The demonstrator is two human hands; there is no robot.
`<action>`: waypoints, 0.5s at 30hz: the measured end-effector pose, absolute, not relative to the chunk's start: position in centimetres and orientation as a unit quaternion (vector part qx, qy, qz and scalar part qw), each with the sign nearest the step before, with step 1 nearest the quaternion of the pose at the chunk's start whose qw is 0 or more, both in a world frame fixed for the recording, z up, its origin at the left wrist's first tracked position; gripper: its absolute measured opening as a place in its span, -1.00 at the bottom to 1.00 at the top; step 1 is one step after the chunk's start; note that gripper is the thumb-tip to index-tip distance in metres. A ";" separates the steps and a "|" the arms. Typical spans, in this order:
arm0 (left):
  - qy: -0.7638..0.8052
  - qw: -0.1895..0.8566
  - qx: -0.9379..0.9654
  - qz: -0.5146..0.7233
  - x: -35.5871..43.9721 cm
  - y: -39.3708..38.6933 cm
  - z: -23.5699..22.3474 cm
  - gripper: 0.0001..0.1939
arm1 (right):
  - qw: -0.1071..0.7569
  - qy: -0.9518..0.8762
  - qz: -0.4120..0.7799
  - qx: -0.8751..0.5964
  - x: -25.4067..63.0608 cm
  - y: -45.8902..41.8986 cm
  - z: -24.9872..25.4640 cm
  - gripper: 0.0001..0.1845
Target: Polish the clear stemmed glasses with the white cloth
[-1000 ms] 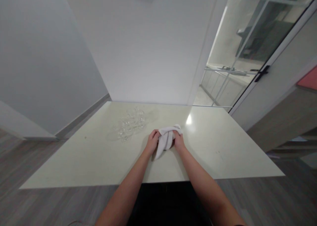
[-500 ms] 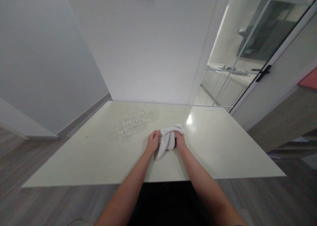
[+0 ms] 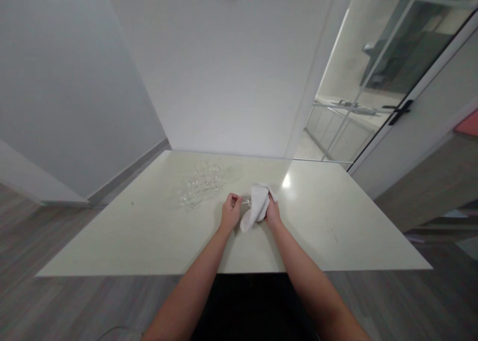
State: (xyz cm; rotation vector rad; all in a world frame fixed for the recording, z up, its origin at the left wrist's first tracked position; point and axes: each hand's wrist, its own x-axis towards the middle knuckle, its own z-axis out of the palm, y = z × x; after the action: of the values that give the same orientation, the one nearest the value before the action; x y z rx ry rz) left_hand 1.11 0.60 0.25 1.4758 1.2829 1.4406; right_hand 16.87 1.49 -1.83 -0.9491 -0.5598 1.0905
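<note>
My left hand [image 3: 230, 212] is closed on the thin clear stem of a stemmed glass [image 3: 247, 201]. The rest of that glass is hidden under a white cloth [image 3: 258, 202]. My right hand [image 3: 274, 212] grips the cloth from the right side, with its fingers partly covered by the folds. One corner of the cloth hangs down between both hands, above the table. To the left and farther back, several clear glasses [image 3: 201, 182] stand close together; their outlines are faint.
The pale table [image 3: 119, 241] reaches from my body to the white wall [image 3: 231, 82]. At the right is a glass-paned door [image 3: 347, 102] with a black handle [image 3: 401, 112]. A wooden shelf unit [image 3: 429, 181] stands beyond the table's right edge.
The cloth has shifted right, away from my left hand, and its hanging corner has risen. The glass stem now shows between my left hand and the cloth.
</note>
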 end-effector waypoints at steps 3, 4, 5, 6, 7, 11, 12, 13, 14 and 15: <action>0.484 0.372 0.560 0.560 1.2 0.7 0.3 -0.78 | 0.698 -0.242 0.536 -0.408 16.7 1.1 -1.2 -0.64; 0.481 0.380 0.559 0.559 1.3 0.6 0.3 -0.78 | 0.690 -0.242 0.555 -0.397 16.7 1.0 -1.1 -0.64; 0.479 0.385 0.557 0.558 1.3 0.6 0.4 -0.78 | 0.681 -0.243 0.571 -0.388 16.6 0.8 -1.0 -0.64; 0.479 0.388 0.555 0.558 1.2 0.5 0.4 -0.77 | 0.672 -0.250 0.585 -0.379 16.6 0.7 -1.0 -0.64; 0.480 0.387 0.553 0.560 1.2 0.5 0.4 -0.77 | 0.663 -0.262 0.595 -0.370 16.5 0.6 -1.0 -0.63; 0.489 0.387 0.534 0.572 0.7 0.9 0.2 -0.78 | 0.636 -0.320 0.602 -0.362 16.3 0.4 -1.2 -0.60; 0.490 0.388 0.530 0.573 0.7 1.1 0.1 -0.79 | 0.633 -0.327 0.597 -0.370 16.3 0.4 -1.3 -0.59; 0.491 0.388 0.527 0.575 0.6 1.2 0.0 -0.79 | 0.631 -0.330 0.591 -0.379 16.2 0.4 -1.3 -0.58; 0.490 0.386 0.525 0.578 0.6 1.3 -0.1 -0.79 | 0.631 -0.331 0.586 -0.387 16.2 0.4 -1.4 -0.58; 0.488 0.384 0.525 0.582 0.6 1.4 -0.1 -0.79 | 0.635 -0.328 0.580 -0.390 16.2 0.4 -1.4 -0.59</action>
State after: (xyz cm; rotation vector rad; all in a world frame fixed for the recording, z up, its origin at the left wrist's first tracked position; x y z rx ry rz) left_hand 0.57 1.43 -0.13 1.3389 1.2448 1.4835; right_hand 16.16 0.44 -1.40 -0.8916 -0.7506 1.3267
